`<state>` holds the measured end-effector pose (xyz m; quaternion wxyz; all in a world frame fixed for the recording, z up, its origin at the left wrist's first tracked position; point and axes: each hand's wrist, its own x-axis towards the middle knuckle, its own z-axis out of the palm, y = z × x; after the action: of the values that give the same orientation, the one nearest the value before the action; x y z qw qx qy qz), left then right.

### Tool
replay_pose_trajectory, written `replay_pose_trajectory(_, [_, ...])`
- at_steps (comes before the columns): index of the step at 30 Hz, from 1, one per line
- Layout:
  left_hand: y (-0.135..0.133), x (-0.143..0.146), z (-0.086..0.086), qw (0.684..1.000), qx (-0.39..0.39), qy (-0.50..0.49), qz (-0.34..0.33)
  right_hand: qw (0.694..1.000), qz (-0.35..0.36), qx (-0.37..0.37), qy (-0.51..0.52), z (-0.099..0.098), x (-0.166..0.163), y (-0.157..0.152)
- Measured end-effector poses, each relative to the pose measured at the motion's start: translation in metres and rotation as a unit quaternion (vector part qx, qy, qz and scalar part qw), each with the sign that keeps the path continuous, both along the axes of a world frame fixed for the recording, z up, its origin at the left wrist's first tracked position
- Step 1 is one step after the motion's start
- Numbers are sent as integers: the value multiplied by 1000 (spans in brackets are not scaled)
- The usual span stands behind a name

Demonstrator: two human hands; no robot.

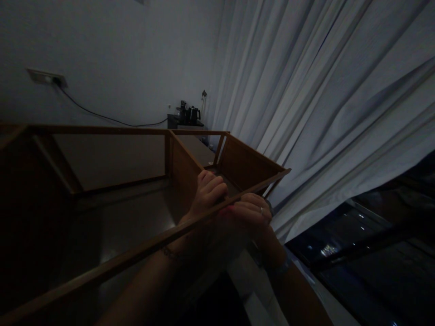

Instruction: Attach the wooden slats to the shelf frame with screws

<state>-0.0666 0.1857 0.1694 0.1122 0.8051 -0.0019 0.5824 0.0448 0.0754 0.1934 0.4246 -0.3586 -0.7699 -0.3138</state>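
Observation:
A long wooden frame, its top uncovered, spreads out before me, its front rail (146, 249) running diagonally towards the right. My left hand (211, 189) reaches past this rail to its inner side. Its fingers are curled over the near end of a wooden divider panel (185, 170). On the outer side of the same rail, my right hand (252, 210) is closed, with its knuckles up against the wood. A small pink-red spot (227, 209) shows by its fingertips; what it belongs to is too dark to tell. Between the hands lies only the rail's width.
A wooden end panel (248, 163) closes the frame's right side. Long white curtains (306, 99) hang close by on the right, beside dark glass (343, 235). A black kettle (193, 114) stands in the far corner; a cord (102, 117) runs to a wall socket (44, 77).

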Motion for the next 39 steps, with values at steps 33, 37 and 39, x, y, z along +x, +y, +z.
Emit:
replay_pose_trajectory(33, [-8, -8, 6, 999, -42, 27, -18, 986, -143, -42, 79, 3, 9, -26])
replay_pose_trajectory(37, [-12, -12, 10, 997, -58, 56, -12, 974, -204, 0, 101, -6, -2, -31])
replay_pose_trajectory(39, [-12, -11, 10, 997, -62, 49, -13, 971, -202, -4, 128, -11, -9, -30])
